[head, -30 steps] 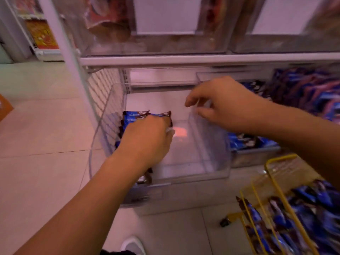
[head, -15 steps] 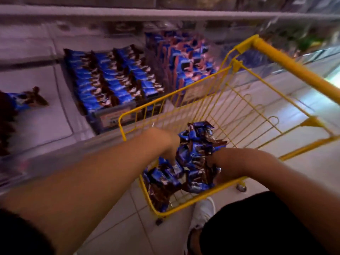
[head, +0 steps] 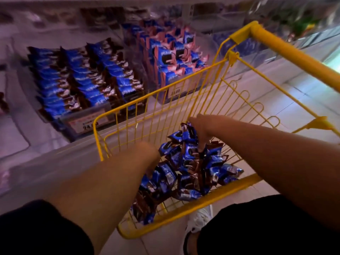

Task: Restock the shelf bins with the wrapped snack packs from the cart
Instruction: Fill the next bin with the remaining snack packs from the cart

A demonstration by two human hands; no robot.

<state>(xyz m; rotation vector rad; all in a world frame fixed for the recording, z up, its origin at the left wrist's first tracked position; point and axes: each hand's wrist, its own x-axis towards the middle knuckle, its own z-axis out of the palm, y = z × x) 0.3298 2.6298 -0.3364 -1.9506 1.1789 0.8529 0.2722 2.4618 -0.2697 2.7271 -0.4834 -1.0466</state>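
Right hand [head: 200, 129] lifted; left hand [head: 151, 153] fingers hidden.

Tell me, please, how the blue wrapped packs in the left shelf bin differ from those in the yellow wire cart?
The blue packs in the left shelf bin stand in neat overlapping rows; the blue packs in the yellow wire cart lie in a loose heap. Nothing touches the bin packs; both hands reach into the cart heap. Both show blue-and-brown wrappers.

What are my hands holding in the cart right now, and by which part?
Both hands are down in the heap of snack packs. The right hand has fingers pushed among the top packs; the left hand is partly hidden. A firm hold cannot be told.
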